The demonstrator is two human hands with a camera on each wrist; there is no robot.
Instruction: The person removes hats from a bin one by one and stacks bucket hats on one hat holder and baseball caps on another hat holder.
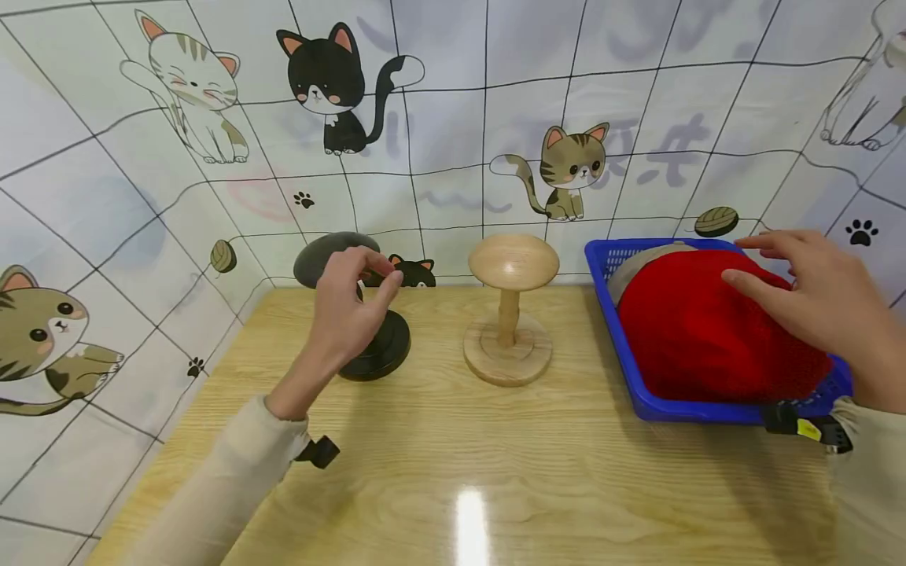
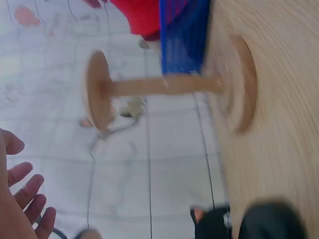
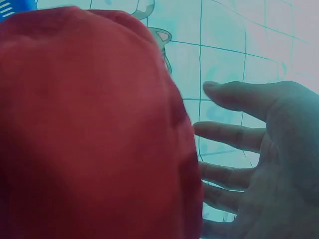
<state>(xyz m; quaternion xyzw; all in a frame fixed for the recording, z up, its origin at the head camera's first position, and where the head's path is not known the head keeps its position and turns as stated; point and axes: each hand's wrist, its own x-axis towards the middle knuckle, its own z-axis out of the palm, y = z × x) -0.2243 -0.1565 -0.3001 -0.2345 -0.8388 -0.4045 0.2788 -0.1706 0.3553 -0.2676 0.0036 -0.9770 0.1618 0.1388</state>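
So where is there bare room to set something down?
Widest: tabletop in front of the wooden stand, between the sleeves. A narrower strip lies between that stand and the blue basket. Crowded: around the black stand, by the left hand, and in the basket, largely filled by red fabric near the right hand.

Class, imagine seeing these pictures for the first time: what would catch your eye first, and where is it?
Probably the bright red fabric cap in the blue plastic basket at the right, below the person's right hand. Next, the pale wooden mushroom-shaped stand mid-table, and a black mushroom-shaped stand further left, partly hidden by the left hand. Behind, cartoon cats dot the white grid-lined backdrop.
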